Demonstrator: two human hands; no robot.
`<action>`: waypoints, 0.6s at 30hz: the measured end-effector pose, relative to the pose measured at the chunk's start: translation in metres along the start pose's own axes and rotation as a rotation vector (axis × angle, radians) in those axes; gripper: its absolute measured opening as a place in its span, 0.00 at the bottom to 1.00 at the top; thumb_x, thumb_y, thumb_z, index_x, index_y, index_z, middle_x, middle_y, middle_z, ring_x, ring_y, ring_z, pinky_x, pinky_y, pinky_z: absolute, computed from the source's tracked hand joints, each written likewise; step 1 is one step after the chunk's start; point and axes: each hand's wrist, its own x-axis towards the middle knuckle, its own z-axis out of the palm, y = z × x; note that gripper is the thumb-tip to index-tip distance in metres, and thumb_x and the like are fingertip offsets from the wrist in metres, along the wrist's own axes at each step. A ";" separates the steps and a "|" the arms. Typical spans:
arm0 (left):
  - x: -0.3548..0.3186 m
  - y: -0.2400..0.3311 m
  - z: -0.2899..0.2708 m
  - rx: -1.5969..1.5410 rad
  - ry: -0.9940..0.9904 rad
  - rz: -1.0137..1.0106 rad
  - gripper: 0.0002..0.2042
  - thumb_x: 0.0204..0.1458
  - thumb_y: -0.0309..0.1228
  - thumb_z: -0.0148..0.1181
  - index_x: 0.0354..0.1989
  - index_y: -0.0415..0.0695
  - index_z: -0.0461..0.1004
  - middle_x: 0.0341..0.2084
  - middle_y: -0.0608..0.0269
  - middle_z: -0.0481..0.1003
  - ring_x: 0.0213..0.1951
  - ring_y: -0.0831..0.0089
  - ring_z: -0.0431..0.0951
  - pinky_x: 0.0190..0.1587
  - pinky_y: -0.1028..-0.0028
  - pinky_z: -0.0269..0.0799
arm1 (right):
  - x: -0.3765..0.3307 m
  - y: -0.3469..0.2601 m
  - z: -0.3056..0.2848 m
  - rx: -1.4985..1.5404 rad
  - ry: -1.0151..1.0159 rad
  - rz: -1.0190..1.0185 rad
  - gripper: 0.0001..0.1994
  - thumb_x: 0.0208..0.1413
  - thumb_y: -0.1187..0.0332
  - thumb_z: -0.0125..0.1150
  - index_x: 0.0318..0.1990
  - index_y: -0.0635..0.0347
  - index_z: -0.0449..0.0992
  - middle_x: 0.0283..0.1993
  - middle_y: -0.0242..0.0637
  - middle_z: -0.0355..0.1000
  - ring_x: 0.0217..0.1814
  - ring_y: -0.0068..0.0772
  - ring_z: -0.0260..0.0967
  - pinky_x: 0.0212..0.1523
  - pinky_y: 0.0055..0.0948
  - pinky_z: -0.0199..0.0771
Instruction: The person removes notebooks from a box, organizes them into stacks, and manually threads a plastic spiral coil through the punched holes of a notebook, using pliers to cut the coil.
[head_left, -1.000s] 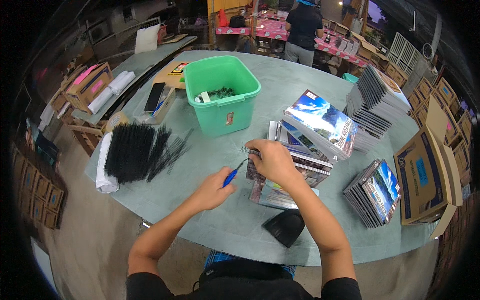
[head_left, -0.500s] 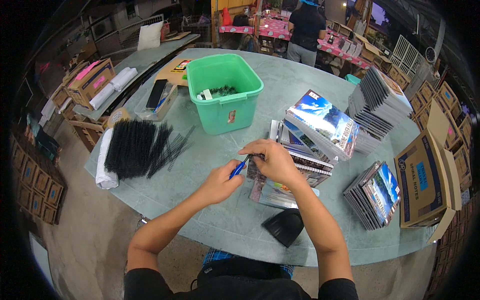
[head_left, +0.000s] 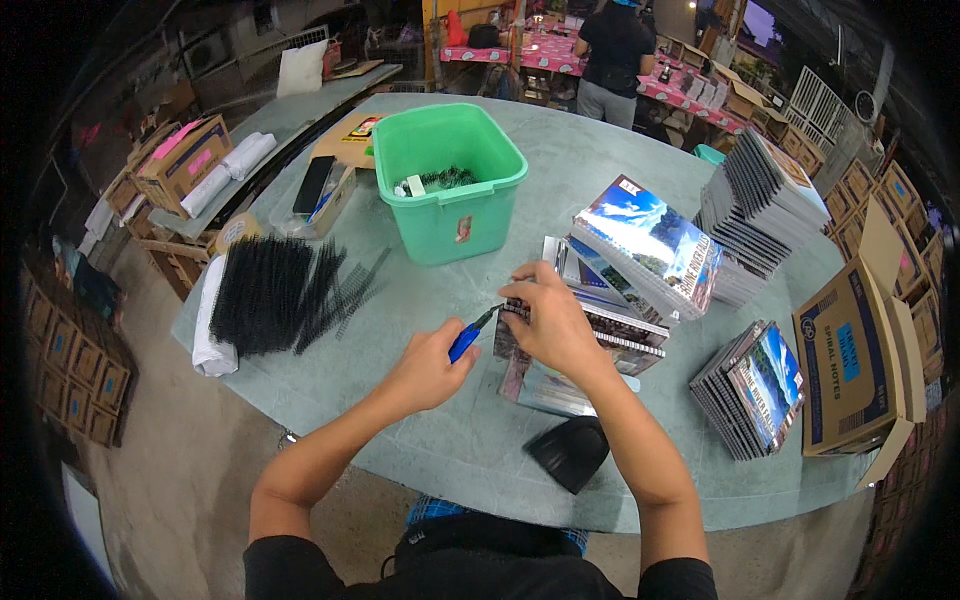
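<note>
My left hand (head_left: 425, 368) is closed around blue-handled pliers (head_left: 464, 342), whose dark jaws point up and right. The jaws' tip meets the left end of a spiral-bound notebook's black coil. My right hand (head_left: 552, 322) pinches that same end of the notebook (head_left: 625, 325); its palm and fingers cover part of the cover. Beneath it lie more notebooks (head_left: 545, 388). Behind it, glossy notebooks with a blue sky-and-mountain cover (head_left: 645, 240) rest in a tilted pile. Loose black plastic coils (head_left: 262, 295) lie in a bundle left of my hands.
A green bin (head_left: 450, 225) with coil scraps stands beyond my hands. Right are notebook stacks (head_left: 755, 215), a smaller stack (head_left: 750, 390) and an open carton (head_left: 850, 360). A black curved object (head_left: 570, 453) lies near the front edge. A person (head_left: 612, 60) stands at the back.
The pliers have moved slightly left and down, and their jaws now show at the coil's end. My right hand has shifted a little, its fingers higher over the notebook's corner.
</note>
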 end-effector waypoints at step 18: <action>0.024 -0.003 -0.006 -0.864 0.037 -0.119 0.08 0.50 0.31 0.58 0.34 0.41 0.70 0.25 0.68 0.71 0.28 0.80 0.69 0.31 0.79 0.64 | -0.011 0.000 0.015 -0.057 -0.006 -0.149 0.09 0.38 0.78 0.61 0.32 0.68 0.74 0.48 0.45 0.64 0.42 0.46 0.70 0.42 0.36 0.71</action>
